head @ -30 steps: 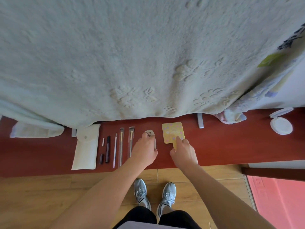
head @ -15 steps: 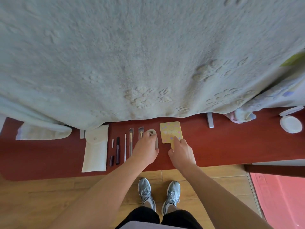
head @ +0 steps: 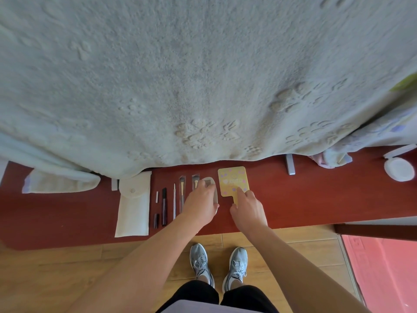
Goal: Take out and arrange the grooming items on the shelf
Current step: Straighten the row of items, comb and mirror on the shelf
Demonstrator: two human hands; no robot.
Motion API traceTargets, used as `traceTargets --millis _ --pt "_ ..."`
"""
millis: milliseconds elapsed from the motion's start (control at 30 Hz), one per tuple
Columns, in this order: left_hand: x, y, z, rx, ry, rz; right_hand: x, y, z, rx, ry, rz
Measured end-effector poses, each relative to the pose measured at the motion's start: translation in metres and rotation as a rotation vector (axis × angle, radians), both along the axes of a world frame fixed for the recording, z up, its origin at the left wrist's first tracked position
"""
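Left hand [head: 200, 205] curled over the comb [head: 211, 184], on the shelf [head: 293, 199] just right of the brushes [head: 182, 188] | right hand [head: 248, 210] pinching the yellow mirror [head: 232, 180] by its handle, beside the comb | I'd slide both flat, parallel to the row, with even gaps.

Shelf [head: 293, 199]: red-brown, smooth, low satin sheen, wood-like.
Blanket [head: 203, 75], beyond the left hand [head: 199, 205] and right hand [head: 248, 211]: pale green fleece, plush, matt, with flowers pressed into the pile.
Pouch [head: 133, 206], well left of the left hand: off-white cloth, matt, one snap stud.
Comb [head: 208, 182], under the left hand: pale, smooth, plastic by the look.
Hand mirror [head: 232, 180], at the right hand's fingertips: yellow printed face, slight gloss.
Compact [head: 399, 169], far right of the right hand: white plastic, smooth.
Floor [head: 67, 267]: wood planks, light sheen.
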State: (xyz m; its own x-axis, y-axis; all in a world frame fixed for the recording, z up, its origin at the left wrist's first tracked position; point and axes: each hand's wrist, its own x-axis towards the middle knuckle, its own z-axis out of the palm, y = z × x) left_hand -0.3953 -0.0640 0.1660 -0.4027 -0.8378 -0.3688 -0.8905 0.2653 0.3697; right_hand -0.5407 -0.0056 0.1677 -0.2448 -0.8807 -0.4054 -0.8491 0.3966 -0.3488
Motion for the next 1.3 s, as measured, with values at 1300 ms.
traceTargets --millis 1300 --pt "-0.0003 0.0034 -0.0023 -0.012 0.047 0.001 -0.0061 0.0001 0.0017 0.018 -0.001 0.012"
